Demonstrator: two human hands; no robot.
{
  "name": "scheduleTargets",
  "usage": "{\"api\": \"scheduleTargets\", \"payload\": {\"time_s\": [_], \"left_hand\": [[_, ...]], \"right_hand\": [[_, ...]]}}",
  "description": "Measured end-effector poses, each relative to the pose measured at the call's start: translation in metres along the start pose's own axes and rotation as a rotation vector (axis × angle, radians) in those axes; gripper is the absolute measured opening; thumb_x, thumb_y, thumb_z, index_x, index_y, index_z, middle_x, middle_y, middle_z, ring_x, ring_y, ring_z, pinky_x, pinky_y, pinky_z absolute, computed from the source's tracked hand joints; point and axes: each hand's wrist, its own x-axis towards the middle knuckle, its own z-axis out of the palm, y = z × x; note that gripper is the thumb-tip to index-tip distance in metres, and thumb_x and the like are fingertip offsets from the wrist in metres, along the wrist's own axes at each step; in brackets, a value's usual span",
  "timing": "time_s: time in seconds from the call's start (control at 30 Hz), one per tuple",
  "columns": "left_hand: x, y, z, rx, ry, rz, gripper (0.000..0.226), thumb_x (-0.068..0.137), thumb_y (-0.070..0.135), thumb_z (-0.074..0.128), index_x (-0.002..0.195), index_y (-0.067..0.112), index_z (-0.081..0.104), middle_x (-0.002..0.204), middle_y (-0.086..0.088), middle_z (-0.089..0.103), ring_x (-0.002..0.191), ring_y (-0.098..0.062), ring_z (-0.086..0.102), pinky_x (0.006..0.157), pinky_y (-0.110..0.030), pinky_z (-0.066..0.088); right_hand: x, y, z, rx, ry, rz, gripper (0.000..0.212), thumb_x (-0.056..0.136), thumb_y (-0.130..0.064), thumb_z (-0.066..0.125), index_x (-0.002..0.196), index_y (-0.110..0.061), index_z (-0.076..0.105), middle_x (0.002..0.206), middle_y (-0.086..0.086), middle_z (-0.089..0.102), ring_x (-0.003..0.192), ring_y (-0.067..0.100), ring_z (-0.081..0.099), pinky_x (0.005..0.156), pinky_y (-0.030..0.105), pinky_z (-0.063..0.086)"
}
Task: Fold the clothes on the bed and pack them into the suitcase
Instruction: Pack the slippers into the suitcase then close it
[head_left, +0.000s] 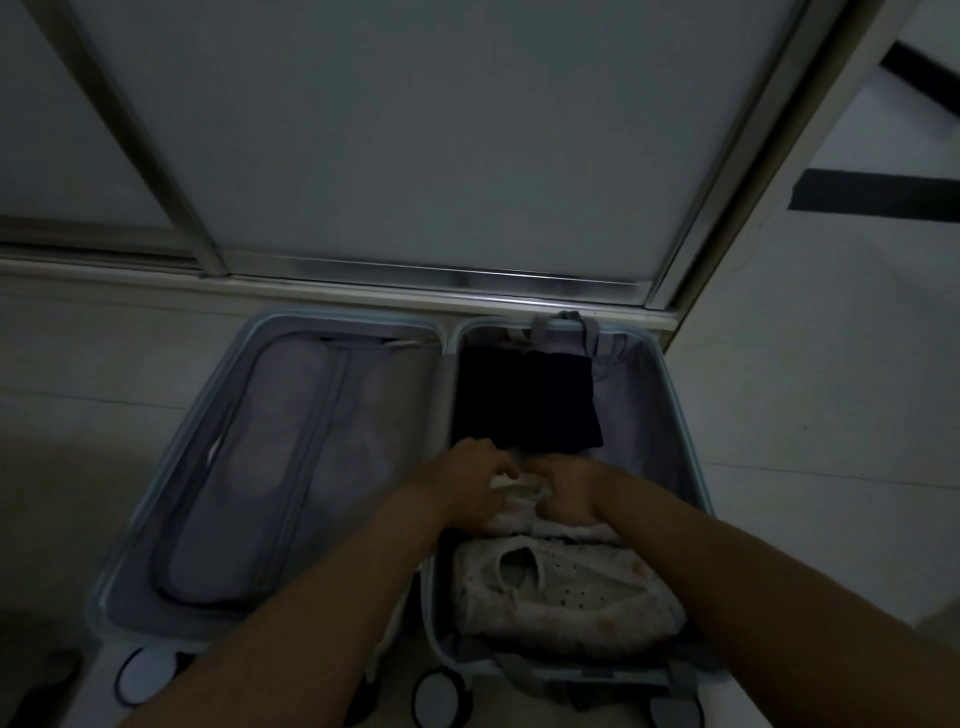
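A pale blue suitcase (675, 395) lies open flat on the floor, its zipped lid half on the left. In the right half a folded dark garment (524, 400) lies at the far end. A folded white perforated garment (566, 592) lies at the near end. Between them sits a light folded garment (511, 514). My left hand (467, 478) grips its upper left edge. My right hand (569, 491) is curled on its right side, fingers tucked into the cloth. Both hands are inside the right half, nearly touching each other.
The suitcase lid's zipped mesh divider (270, 467) covers the left half. A sliding glass door with a metal frame (447, 283) runs just beyond the case. Two suitcase wheels (148, 675) show at the near edge. White tiled floor lies on either side.
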Motion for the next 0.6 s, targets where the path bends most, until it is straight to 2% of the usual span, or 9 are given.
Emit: {"api": "scheduleTargets", "payload": {"time_s": [0.07, 0.13, 0.2, 0.23, 0.33, 0.43, 0.47, 0.53, 0.6], "left_hand": [[0.000, 0.001, 0.000, -0.059, 0.006, -0.005, 0.030, 0.088, 0.030, 0.062, 0.118, 0.023, 0.063, 0.114, -0.001, 0.056, 0.104, -0.016, 0.055, 0.085, -0.024, 0.044], [0.000, 0.005, 0.000, -0.119, -0.003, 0.005, 0.022, 0.086, 0.029, 0.064, 0.107, 0.024, 0.064, 0.105, 0.003, 0.058, 0.094, -0.013, 0.057, 0.082, -0.026, 0.047], [-0.003, 0.012, 0.001, -0.196, -0.012, 0.008, 0.012, 0.084, 0.031, 0.068, 0.094, 0.034, 0.062, 0.098, 0.009, 0.059, 0.091, -0.010, 0.058, 0.080, -0.022, 0.047], [-0.005, 0.015, 0.001, -0.225, -0.025, 0.005, 0.014, 0.082, 0.031, 0.071, 0.090, 0.036, 0.060, 0.095, 0.011, 0.060, 0.089, -0.008, 0.058, 0.078, -0.019, 0.045], [-0.018, 0.022, 0.012, -0.221, -0.100, 0.004, 0.025, 0.075, 0.031, 0.078, 0.095, 0.024, 0.065, 0.094, 0.012, 0.062, 0.088, -0.006, 0.060, 0.079, -0.020, 0.048], [-0.041, 0.029, 0.028, -0.212, -0.272, -0.025, 0.022, 0.075, 0.037, 0.079, 0.092, 0.029, 0.068, 0.091, 0.017, 0.061, 0.090, -0.005, 0.059, 0.080, -0.020, 0.049], [-0.049, 0.032, 0.036, -0.193, -0.349, -0.030, 0.028, 0.074, 0.040, 0.080, 0.097, 0.031, 0.069, 0.092, 0.020, 0.060, 0.090, -0.003, 0.059, 0.080, -0.019, 0.048], [-0.061, 0.037, 0.051, -0.116, -0.475, -0.014, 0.046, 0.069, 0.046, 0.082, 0.111, 0.032, 0.067, 0.102, 0.020, 0.062, 0.097, -0.003, 0.058, 0.084, -0.019, 0.048], [-0.068, 0.039, 0.065, -0.023, -0.516, 0.042, 0.052, 0.070, 0.043, 0.082, 0.117, 0.030, 0.066, 0.118, 0.013, 0.062, 0.105, -0.008, 0.057, 0.092, -0.024, 0.048]], "right_hand": [[0.001, -0.005, -0.006, -0.021, -0.085, -0.039, 0.045, 0.090, -0.036, 0.057, 0.133, -0.021, 0.051, 0.132, 0.005, 0.054, 0.117, 0.024, 0.053, 0.102, 0.037, 0.044], [0.005, -0.006, -0.003, -0.101, -0.077, -0.047, 0.038, 0.089, -0.045, 0.049, 0.118, -0.022, 0.055, 0.124, 0.011, 0.055, 0.108, 0.023, 0.049, 0.099, 0.039, 0.044], [0.008, -0.008, 0.001, -0.103, -0.039, -0.058, 0.028, 0.086, -0.049, 0.046, 0.105, -0.029, 0.052, 0.119, 0.009, 0.055, 0.101, 0.019, 0.044, 0.092, 0.033, 0.042], [0.006, -0.012, 0.001, -0.110, -0.039, -0.077, 0.026, 0.089, -0.044, 0.048, 0.107, -0.026, 0.054, 0.118, 0.007, 0.056, 0.101, 0.018, 0.046, 0.089, 0.029, 0.041], [-0.002, -0.017, 0.006, -0.112, -0.107, -0.139, 0.035, 0.100, -0.032, 0.047, 0.125, -0.010, 0.057, 0.125, 0.008, 0.057, 0.115, 0.023, 0.052, 0.095, 0.025, 0.039], [-0.022, -0.017, 0.016, -0.159, -0.020, -0.200, 0.037, 0.095, -0.037, 0.055, 0.120, -0.011, 0.061, 0.123, 0.006, 0.055, 0.114, 0.022, 0.050, 0.084, 0.019, 0.032], [-0.028, -0.016, 0.019, -0.140, 0.012, -0.222, 0.039, 0.093, -0.039, 0.058, 0.120, -0.012, 0.061, 0.124, 0.006, 0.054, 0.115, 0.022, 0.050, 0.086, 0.019, 0.033], [-0.039, -0.019, 0.023, -0.098, -0.031, -0.218, 0.040, 0.092, -0.044, 0.059, 0.114, -0.012, 0.065, 0.120, 0.005, 0.060, 0.111, 0.023, 0.056, 0.088, 0.025, 0.040], [-0.049, -0.024, 0.029, -0.091, -0.119, -0.188, 0.040, 0.094, -0.045, 0.054, 0.106, -0.010, 0.068, 0.111, 0.006, 0.065, 0.100, 0.022, 0.059, 0.082, 0.025, 0.042]]}}
